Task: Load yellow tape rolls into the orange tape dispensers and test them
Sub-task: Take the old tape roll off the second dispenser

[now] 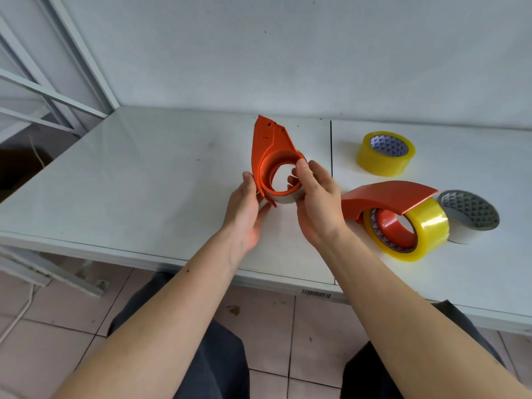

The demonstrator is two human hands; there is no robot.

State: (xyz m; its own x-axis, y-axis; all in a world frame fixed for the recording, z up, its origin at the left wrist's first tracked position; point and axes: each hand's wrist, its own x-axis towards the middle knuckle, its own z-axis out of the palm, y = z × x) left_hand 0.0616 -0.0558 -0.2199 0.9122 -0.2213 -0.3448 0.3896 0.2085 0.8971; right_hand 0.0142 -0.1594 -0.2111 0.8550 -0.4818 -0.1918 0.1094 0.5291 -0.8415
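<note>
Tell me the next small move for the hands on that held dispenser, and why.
Probably slide the pale near-empty roll off the held dispenser: the right hand already pinches it at the hub while the left hand steadies the shell. A full yellow roll waits loose on the table.

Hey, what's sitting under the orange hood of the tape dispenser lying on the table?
A yellow tape roll sits under the hood of the orange tape dispenser, mounted around its orange hub. The hood covers the roll's top, and the blade end can't be seen.
</note>
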